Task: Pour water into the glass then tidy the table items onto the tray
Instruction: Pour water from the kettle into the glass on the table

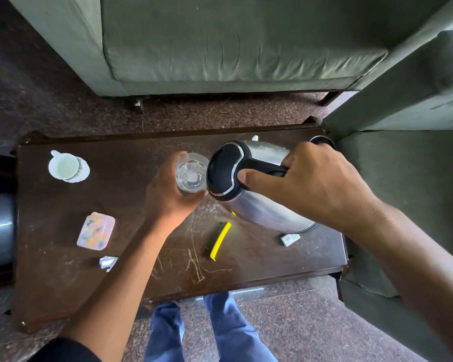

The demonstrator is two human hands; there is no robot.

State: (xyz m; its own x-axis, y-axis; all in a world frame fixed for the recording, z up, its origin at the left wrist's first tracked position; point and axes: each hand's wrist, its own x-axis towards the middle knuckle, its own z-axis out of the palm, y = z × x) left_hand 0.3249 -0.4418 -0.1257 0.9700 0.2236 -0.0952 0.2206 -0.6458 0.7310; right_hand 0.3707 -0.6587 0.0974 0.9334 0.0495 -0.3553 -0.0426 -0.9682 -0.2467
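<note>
My left hand (168,189) wraps around a clear drinking glass (191,173) held over the middle of the dark wooden table (63,270). My right hand (309,181) grips the black handle of a steel electric kettle (256,205), which is tilted left with its black lid against the glass rim. Water shows inside the glass. A white cup on a saucer (67,167) stands at the far left. Near it lie a pastel lidded box (96,231) and a crumpled white paper (107,262). No tray is in view.
A yellow and black bar-shaped item (219,240) lies near the table's front, and a small white packet (289,239) under the kettle. The kettle base (322,142) sits at the far right corner. Green sofas (233,43) flank the table at back and right. My legs (220,330) stand at the front edge.
</note>
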